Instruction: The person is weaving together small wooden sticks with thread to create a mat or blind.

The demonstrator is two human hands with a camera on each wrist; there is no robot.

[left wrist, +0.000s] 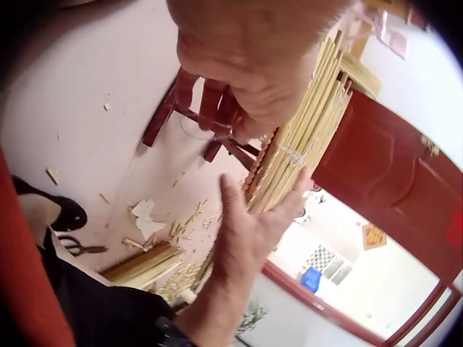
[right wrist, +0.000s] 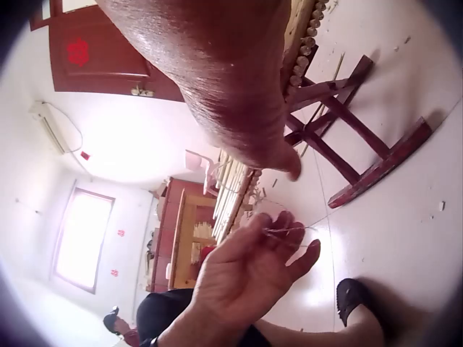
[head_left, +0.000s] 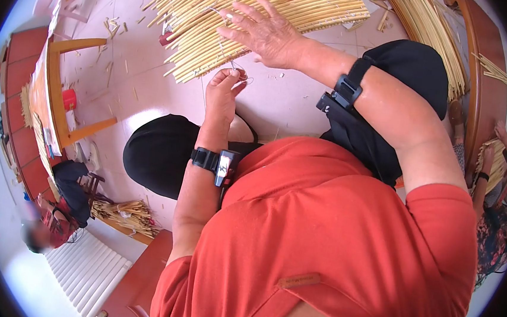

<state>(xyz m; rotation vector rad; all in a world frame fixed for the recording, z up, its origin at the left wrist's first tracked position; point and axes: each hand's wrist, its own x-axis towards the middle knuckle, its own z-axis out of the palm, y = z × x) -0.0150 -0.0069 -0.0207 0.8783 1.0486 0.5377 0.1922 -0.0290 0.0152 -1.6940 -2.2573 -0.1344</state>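
A mat of pale reed sticks, bound with rows of thin string, lies in front of the person. The left hand is at its near edge, with thumb and fingertips pinching a thin string that loops out beside the fingers. In the right wrist view, the string runs across the curled fingers of this left hand. The right hand is over the mat's near part, its fingers spread. From the left wrist, the right hand shows thumb and fingers apart beside the stick ends.
Below the mat is a dark red wooden stand. Bundled sticks lie at the right, another bundle at lower left. Scissors and stick scraps are on the floor. A wooden table frame and a seated person are at left.
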